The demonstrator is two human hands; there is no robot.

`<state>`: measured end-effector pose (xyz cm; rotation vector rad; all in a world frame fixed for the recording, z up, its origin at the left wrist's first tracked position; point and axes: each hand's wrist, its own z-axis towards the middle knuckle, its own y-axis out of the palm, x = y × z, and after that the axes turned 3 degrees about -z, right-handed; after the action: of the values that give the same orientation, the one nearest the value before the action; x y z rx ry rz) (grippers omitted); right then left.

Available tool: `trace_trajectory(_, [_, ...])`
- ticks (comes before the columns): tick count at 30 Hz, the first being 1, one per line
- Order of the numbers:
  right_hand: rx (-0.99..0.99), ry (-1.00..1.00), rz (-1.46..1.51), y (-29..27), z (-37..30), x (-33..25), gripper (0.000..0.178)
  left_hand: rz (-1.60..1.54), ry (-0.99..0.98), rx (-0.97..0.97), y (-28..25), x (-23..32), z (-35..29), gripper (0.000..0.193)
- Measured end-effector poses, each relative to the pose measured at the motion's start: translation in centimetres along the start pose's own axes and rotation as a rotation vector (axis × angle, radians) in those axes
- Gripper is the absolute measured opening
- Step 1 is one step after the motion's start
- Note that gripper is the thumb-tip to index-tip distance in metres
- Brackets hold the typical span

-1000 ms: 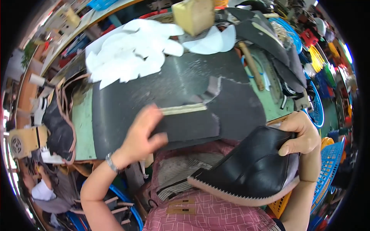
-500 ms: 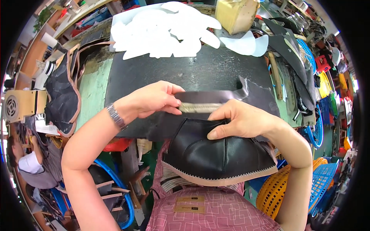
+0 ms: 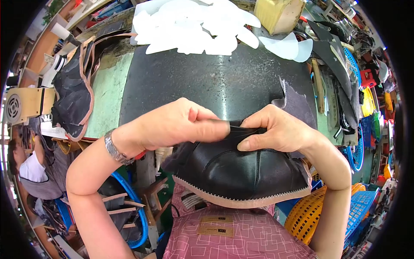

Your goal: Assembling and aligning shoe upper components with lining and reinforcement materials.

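A black leather shoe upper [image 3: 230, 170] hangs off the near side of the bench, its toothed lower edge lined with a tan layer facing me. My right hand [image 3: 278, 129] pinches its top edge, thumb on the smooth leather and fingers behind. Close to it, my left hand [image 3: 179, 125], with a metal watch on the wrist, is closed on the same top edge, its thumb lying across. The left fingertips are hidden behind the thumb and leather. A soft dark grey part of the piece [image 3: 297, 105] spreads over the bench beyond my right hand.
White cut-out pieces [image 3: 189, 26] pile at the far side of the black work board [image 3: 172, 77], near a yellowish block [image 3: 278, 15]. Black tan-edged pieces [image 3: 71, 90] lie at left. An orange basket [image 3: 302, 213] stands low right; a person [image 3: 36, 168] sits far left.
My left hand has moved right along the upper's top edge, nearer my right hand. The pale strip seen between my hands earlier is now out of sight. My right hand keeps its pinch.
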<state>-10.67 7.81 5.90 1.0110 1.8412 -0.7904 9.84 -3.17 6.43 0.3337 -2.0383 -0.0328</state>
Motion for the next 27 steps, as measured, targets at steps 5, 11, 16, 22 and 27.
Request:
trace_trajectory(5, [0.284,-0.185,-0.408,1.1,-0.5,0.2,0.022,-0.008,0.085,0.209,1.6,-1.4,-0.2,0.008])
trace_trajectory(11, [0.229,-0.326,-0.424,1.2,-0.7,0.4,0.022,0.222,0.082,0.177,1.9,-0.8,-0.7,0.01])
trace_trajectory(16, [0.309,-0.198,-0.258,1.9,-1.6,1.0,0.022,-0.004,-0.066,0.074,1.8,-1.4,-1.9,0.039])
trace_trajectory(22, [0.301,-0.217,-0.196,2.4,-1.8,1.1,0.024,-0.202,-0.247,0.097,2.5,-3.6,-4.0,0.067])
trace_trajectory(27, [0.263,-0.175,-0.141,2.4,-1.9,1.3,0.023,-0.082,-0.183,0.114,2.7,-4.2,-5.1,0.066])
